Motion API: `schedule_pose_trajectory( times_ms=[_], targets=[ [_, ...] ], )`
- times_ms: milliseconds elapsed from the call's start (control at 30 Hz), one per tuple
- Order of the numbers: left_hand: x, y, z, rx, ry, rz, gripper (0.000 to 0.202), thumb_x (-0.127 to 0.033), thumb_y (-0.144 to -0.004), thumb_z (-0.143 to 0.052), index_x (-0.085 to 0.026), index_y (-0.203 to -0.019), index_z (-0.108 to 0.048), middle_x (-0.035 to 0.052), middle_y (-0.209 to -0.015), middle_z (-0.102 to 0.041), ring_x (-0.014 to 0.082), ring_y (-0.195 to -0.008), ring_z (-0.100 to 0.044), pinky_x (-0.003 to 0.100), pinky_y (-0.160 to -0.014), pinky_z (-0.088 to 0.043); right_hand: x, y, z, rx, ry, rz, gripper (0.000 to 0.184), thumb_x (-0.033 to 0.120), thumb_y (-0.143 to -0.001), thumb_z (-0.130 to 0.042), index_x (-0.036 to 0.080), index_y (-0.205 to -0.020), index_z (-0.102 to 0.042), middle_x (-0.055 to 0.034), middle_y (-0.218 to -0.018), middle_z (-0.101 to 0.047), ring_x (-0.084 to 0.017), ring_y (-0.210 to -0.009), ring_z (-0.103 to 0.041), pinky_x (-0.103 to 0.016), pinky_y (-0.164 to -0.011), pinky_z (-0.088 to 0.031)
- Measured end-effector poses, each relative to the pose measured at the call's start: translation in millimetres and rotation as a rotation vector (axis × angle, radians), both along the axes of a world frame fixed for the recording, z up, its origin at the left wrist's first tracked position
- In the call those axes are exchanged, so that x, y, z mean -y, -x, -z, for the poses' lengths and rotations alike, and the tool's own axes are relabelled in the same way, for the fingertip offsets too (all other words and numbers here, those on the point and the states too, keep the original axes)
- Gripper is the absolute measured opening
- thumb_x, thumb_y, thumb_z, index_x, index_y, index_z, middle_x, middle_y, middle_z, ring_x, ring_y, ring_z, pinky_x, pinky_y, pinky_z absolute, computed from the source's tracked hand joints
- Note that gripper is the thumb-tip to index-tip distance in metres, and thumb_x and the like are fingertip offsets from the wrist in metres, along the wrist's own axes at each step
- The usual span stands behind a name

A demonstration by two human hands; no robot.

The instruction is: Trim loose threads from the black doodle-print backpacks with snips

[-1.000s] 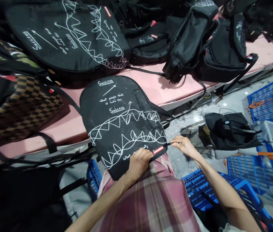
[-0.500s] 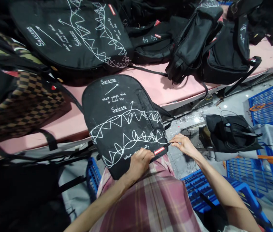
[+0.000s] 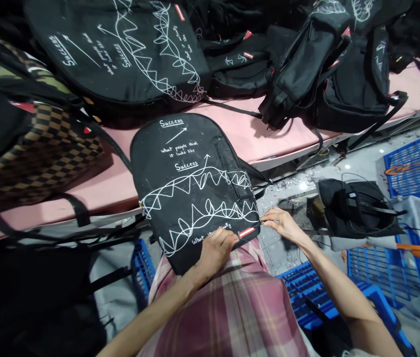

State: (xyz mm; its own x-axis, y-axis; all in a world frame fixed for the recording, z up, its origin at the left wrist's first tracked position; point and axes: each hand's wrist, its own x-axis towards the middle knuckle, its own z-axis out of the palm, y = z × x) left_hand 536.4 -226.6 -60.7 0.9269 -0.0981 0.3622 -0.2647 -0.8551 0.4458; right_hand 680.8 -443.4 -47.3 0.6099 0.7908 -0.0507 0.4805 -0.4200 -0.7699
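Observation:
A black backpack (image 3: pixel 191 183) with white zigzag lines and "Success" lettering lies half on the pink table (image 3: pixel 254 136), its bottom end resting against my plaid shirt. My left hand (image 3: pixel 215 250) presses down on the bag's lower edge beside a small red label (image 3: pixel 246 231), fingers curled over the fabric. My right hand (image 3: pixel 282 224) is at the bag's right lower corner, thumb and fingers pinched on the zipper pull (image 3: pixel 260 223).
More black printed backpacks (image 3: pixel 128 54) and a heap of black bags (image 3: pixel 325 64) cover the far table. A brown checkered bag (image 3: pixel 34 158) lies left. Blue plastic crates (image 3: pixel 414 163) and another black bag (image 3: pixel 354 208) sit on the floor to the right.
Both hands stay where they were on the backpack. Only the view has shifted slightly.

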Motion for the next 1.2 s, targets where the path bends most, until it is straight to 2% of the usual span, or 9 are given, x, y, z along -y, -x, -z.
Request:
schedule_pose_trajectory(
  times_ms=[200,533,767,1200],
  targets=[
    [-1.0,0.8,1.0,-0.008,0.015,0.012,0.012,-0.017,-0.085,-0.052,-0.02,-0.078,-0.061,-0.0014,-0.074,-0.063,0.0113,-0.067,-0.049,0.023,-0.058,-0.034,-6.5,1.4,-2.3,0.031,0.031,-0.042,0.026,0.038,-0.086,-0.052,0.021,-0.094,-0.07,-0.0058,-0.087,-0.068,-0.019,-0.08,-0.055,-0.031,-0.075,-0.041],
    [-1.3,2.8,-0.9,-0.026,-0.01,-0.005,0.013,-0.021,-0.085,-0.052,-0.02,-0.077,-0.061,-0.0013,-0.073,-0.063,0.0123,-0.065,-0.047,0.025,-0.057,-0.034,-24.7,7.9,-15.3,0.065,0.07,-0.096,0.02,0.031,-0.085,-0.055,0.018,-0.09,-0.07,-0.0049,-0.085,-0.069,-0.018,-0.082,-0.058,-0.028,-0.075,-0.043],
    [-3.2,4.3,-1.0,-0.071,-0.019,0.015,0.02,-0.023,-0.089,-0.045,-0.02,-0.079,-0.062,0.0012,-0.075,-0.063,0.0133,-0.069,-0.05,0.026,-0.062,-0.037,-39.8,11.9,-23.3,0.128,0.097,-0.177,0.021,0.029,-0.086,-0.054,0.017,-0.09,-0.07,-0.005,-0.083,-0.068,-0.017,-0.08,-0.057,-0.027,-0.073,-0.042],
    [-4.9,6.8,-3.7,-0.108,-0.024,0.029,0.022,-0.022,-0.089,-0.042,-0.019,-0.079,-0.061,0.0015,-0.076,-0.063,0.0139,-0.07,-0.052,0.027,-0.064,-0.04,-46.1,14.1,-24.3,0.111,0.107,-0.201,0.021,0.03,-0.086,-0.053,0.018,-0.088,-0.07,-0.0056,-0.08,-0.067,-0.018,-0.079,-0.057,-0.029,-0.072,-0.041]
  ],
)
